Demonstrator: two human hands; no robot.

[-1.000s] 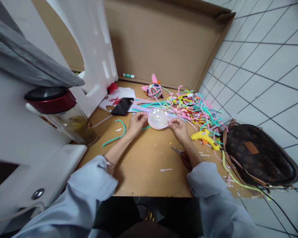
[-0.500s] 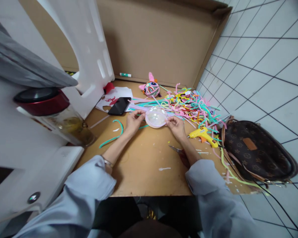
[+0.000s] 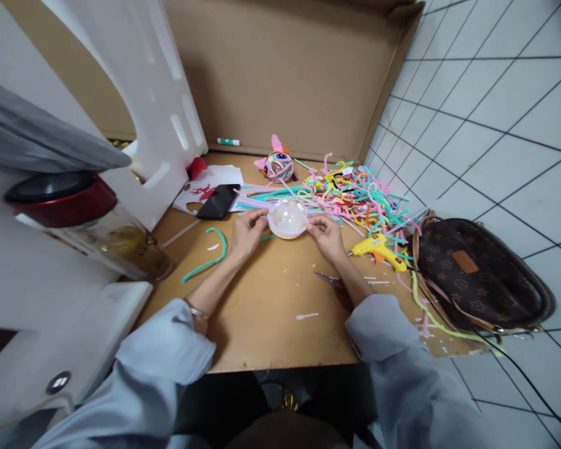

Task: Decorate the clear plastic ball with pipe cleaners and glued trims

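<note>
A clear plastic ball (image 3: 288, 218) is held just above the table, with a pale purple pipe cleaner (image 3: 270, 219) running along its edge. My left hand (image 3: 249, 232) pinches at the ball's left side, thumb and forefinger together. On the opposite side, my right hand (image 3: 326, 236) pinches the pipe cleaner near the ball's right edge. Whether the strip goes all the way round cannot be made out. Behind the ball sits a decorated clear ball (image 3: 278, 167) with pink horns or ears and eyes.
Tangled coloured pipe cleaners (image 3: 355, 193) lie at the back right. A yellow glue gun (image 3: 378, 251), scissors (image 3: 339, 288) and a brown handbag (image 3: 481, 274) are on the right. A phone (image 3: 219, 202), a bent green pipe cleaner (image 3: 222, 243) and a glass bottle (image 3: 126, 243) stand or lie left.
The ball has turned slightly between my fingers, and the strip across its front shows lower. Both hands keep their pinch. The whole view has shifted slightly.
</note>
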